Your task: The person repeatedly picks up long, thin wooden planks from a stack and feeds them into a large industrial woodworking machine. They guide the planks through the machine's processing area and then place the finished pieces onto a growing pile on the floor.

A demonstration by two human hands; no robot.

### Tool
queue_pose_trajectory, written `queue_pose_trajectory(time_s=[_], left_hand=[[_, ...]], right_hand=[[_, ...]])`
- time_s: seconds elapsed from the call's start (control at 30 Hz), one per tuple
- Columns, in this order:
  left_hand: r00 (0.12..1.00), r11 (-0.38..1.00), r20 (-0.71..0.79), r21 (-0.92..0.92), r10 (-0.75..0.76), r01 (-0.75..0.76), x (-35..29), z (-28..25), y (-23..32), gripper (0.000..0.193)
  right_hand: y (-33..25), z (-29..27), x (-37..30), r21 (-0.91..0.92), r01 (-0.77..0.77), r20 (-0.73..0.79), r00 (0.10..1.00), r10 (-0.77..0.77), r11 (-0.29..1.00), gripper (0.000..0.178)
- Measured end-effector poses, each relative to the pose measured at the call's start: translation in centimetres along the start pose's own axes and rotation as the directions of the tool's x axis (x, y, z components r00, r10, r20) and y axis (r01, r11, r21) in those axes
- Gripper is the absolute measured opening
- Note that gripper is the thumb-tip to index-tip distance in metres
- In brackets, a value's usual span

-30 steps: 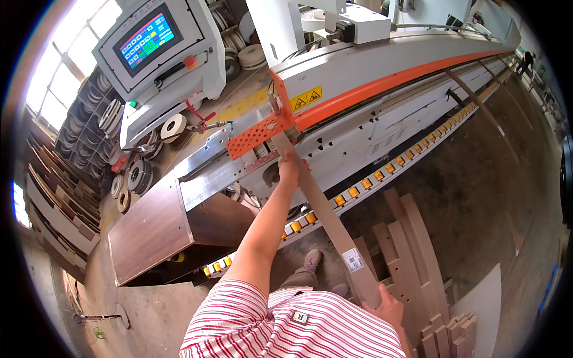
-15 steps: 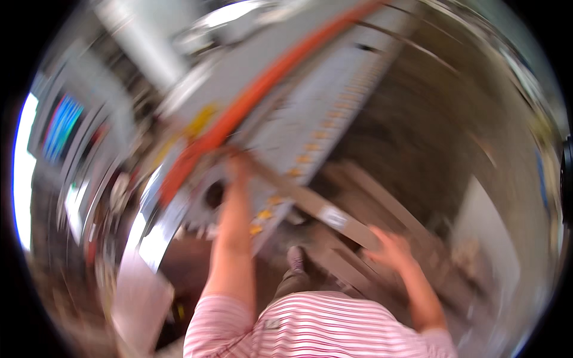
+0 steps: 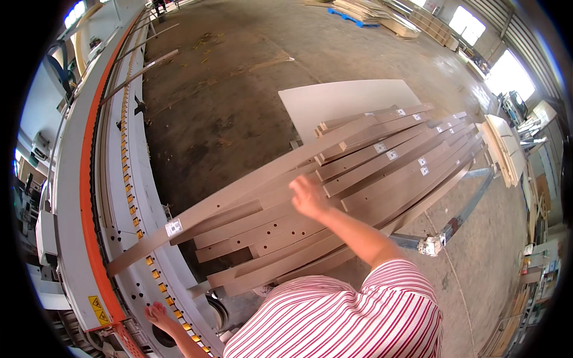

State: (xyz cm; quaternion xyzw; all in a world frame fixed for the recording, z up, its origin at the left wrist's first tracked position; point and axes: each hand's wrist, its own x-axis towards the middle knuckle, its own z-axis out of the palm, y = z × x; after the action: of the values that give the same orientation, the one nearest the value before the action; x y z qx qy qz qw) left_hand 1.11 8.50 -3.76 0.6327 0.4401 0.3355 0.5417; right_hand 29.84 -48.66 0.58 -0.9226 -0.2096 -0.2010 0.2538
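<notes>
A long brown board strip [image 3: 239, 194] with a white label lies slantwise, its near left end on the bed of the edge machine [image 3: 98, 197], its far end over a stack of similar boards [image 3: 364, 170]. My right hand [image 3: 309, 196] is above the stack, just to the near side of the strip, fingers curled in and nothing visible in them. By the machine's row of yellow rollers [image 3: 156, 274], my left hand [image 3: 160, 316] hovers low with fingers slightly apart, clear of the strip and holding nothing.
A large pale panel [image 3: 349, 98] lies behind the stack. A grey metal frame [image 3: 471, 206] supports its right side, beside upright pale boards [image 3: 501, 149]. More boards on a blue pallet [image 3: 352, 18] stand far off on the concrete floor.
The view has swung toward the board stack and sharpened. My left hand has come off the strip's machine end. My right hand, earlier by the strip's other end, is now over the stack.
</notes>
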Motion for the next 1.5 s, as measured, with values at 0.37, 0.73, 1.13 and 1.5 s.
queue_pose_trajectory(time_s=[0.37, 0.73, 1.13, 1.5], left_hand=[[0.931, 0.936, 0.202, 0.114, 0.305, -0.332, -10.7, 3.1, 1.2, 0.037], [0.927, 0.939, 0.355, 0.262, 0.119, -0.221, -16.9, 6.3, 3.0, 0.034], [0.904, 0.947, 0.428, 0.281, 0.025, -0.159, -18.5, 7.5, 2.5, 0.035], [0.853, 0.991, 0.521, 0.094, 0.035, -0.098, -14.3, 5.0, -8.1, 0.042]], right_hand=[[21.9, -5.7, 5.8, -0.605, -0.349, 0.123, 0.847, 0.517, 0.716, 0.073], [27.9, -6.1, 10.3, -0.771, 0.1, 0.51, 0.688, 0.516, 0.628, 0.087], [24.8, -8.8, 10.4, -0.528, 0.275, 0.746, 0.602, 0.284, 0.803, 0.103], [3.9, -5.8, 1.5, -0.106, 0.495, 0.758, 0.601, -0.253, 0.862, 0.093]])
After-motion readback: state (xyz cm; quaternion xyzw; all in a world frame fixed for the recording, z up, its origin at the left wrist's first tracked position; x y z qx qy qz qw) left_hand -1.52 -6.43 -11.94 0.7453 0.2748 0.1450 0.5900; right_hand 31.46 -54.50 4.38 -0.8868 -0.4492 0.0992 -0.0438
